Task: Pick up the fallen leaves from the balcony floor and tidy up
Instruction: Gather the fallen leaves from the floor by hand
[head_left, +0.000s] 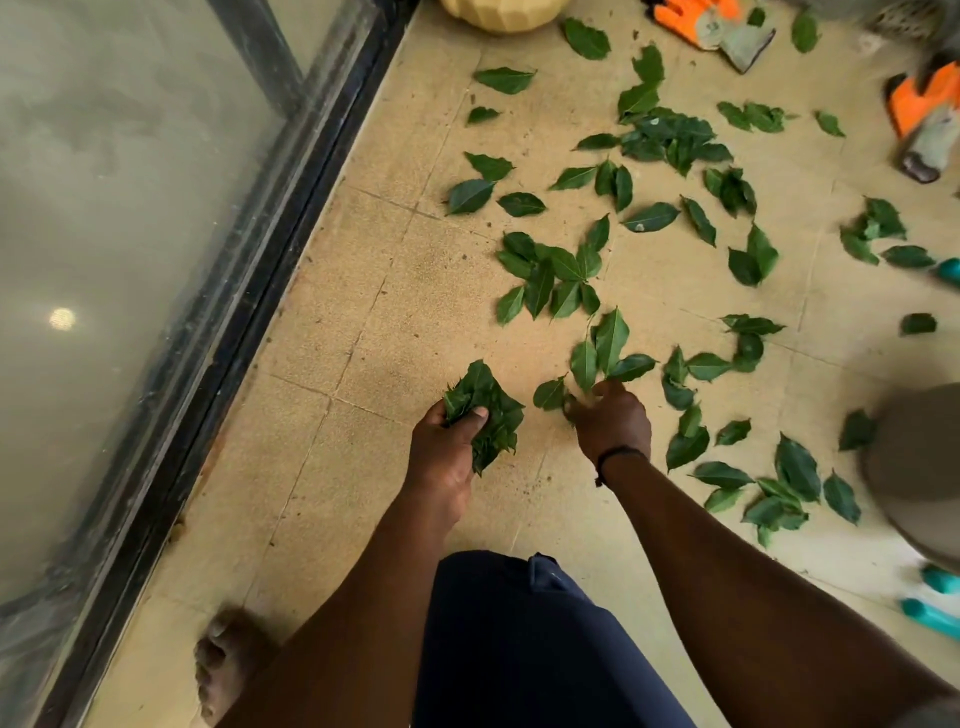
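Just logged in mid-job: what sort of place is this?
Probably a home balcony: tiled floor beside a sliding glass door, gardening gloves and scattered leaves.

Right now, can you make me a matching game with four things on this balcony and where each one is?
Things:
1. bunch of leaves
2. orange gloves
3. glass door
4. cream pot

Places or states:
A. top middle edge, on the floor
B. gripped in the left hand
C. all along the left side
D. top right, lying on the floor

Pairs: 1-B, 2-D, 3-C, 4-A

Bonus: the right hand is reaching down onto loose leaves on the tiled floor.
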